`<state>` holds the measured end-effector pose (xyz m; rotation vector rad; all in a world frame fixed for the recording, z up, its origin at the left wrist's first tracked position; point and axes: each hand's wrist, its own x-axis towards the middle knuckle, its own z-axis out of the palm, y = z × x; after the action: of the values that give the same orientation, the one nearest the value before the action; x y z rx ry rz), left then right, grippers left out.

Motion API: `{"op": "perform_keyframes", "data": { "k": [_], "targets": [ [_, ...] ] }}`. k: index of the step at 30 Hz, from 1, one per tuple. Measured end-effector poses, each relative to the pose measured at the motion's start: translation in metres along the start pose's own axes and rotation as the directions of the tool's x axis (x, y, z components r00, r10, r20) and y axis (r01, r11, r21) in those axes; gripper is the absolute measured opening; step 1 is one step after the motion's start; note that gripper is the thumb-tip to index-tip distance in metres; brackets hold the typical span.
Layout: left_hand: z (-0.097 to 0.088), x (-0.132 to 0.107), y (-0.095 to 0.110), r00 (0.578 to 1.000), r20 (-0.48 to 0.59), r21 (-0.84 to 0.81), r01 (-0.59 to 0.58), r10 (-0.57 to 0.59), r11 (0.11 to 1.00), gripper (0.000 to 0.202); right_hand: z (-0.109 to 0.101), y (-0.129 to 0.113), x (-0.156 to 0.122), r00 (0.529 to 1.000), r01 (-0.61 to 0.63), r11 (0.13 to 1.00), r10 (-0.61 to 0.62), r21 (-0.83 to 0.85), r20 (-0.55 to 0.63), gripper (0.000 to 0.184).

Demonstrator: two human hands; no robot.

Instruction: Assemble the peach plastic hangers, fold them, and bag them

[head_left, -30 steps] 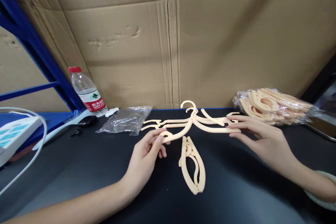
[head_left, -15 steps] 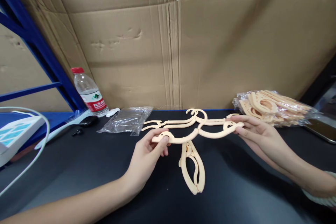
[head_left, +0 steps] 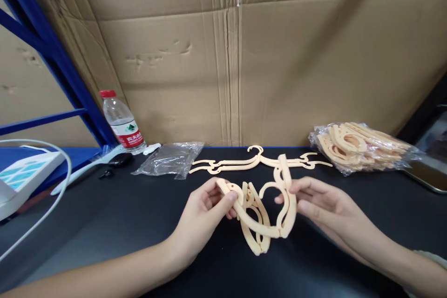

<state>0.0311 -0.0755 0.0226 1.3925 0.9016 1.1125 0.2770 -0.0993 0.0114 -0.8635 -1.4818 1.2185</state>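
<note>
My left hand (head_left: 206,209) pinches one end of a peach plastic folding hanger (head_left: 288,205) between thumb and curled fingers. My right hand (head_left: 321,205) grips the other end, with the thumb on top and the fingers pressed together beneath. The hanger is bent into a deep U between my hands, its hinge at the bottom.

It hangs just above a second, folded peach hanger (head_left: 257,246) that lies flat on the black tabletop (head_left: 104,223). Behind that folded hanger, near the brown cardboard wall (head_left: 296,70), a pair of opened peach hangers (head_left: 244,164) lies spread out. To its right and further back sits a clear bag packed with peach hangers (head_left: 363,146). To its left and back lies an empty crumpled clear bag (head_left: 171,158). Further left stands a red-capped water bottle (head_left: 122,123).
</note>
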Motion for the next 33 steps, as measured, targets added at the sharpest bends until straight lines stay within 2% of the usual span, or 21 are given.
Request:
{"op": "perform_keyframes", "data": {
  "k": [4,7,14,23,26,33],
  "targets": [
    [0.003,-0.002,0.002,0.997,0.072,-0.028,0.039,-0.037,0.999,0.022,0.005,-0.011,-0.007,0.971,0.066,0.981,-0.021,-0.182,0.239,0.026],
    [0.005,-0.003,0.003,0.995,0.091,-0.045,0.047,-0.043,0.998,0.021,0.007,-0.016,-0.011,0.946,0.087,0.963,0.0,-0.255,0.324,0.032],
    [0.007,-0.006,0.003,0.988,0.146,-0.065,0.055,-0.045,0.996,0.017,0.006,-0.014,-0.013,0.961,0.096,0.949,-0.011,-0.3,0.275,0.039],
    [0.007,-0.01,0.005,0.975,0.22,-0.08,0.053,-0.034,0.995,0.015,0.008,-0.014,-0.017,0.968,-0.025,0.967,0.087,-0.254,0.237,0.042],
    [0.006,-0.01,0.005,0.972,0.232,-0.069,0.044,-0.027,0.997,0.014,0.008,-0.014,-0.018,0.953,-0.027,0.962,0.106,-0.271,0.284,0.044],
    [0.009,-0.008,0.0,0.981,0.176,-0.054,0.09,-0.079,0.994,0.021,0.009,-0.016,-0.02,0.913,0.046,0.935,0.103,-0.35,0.395,0.048]
  ]
}}
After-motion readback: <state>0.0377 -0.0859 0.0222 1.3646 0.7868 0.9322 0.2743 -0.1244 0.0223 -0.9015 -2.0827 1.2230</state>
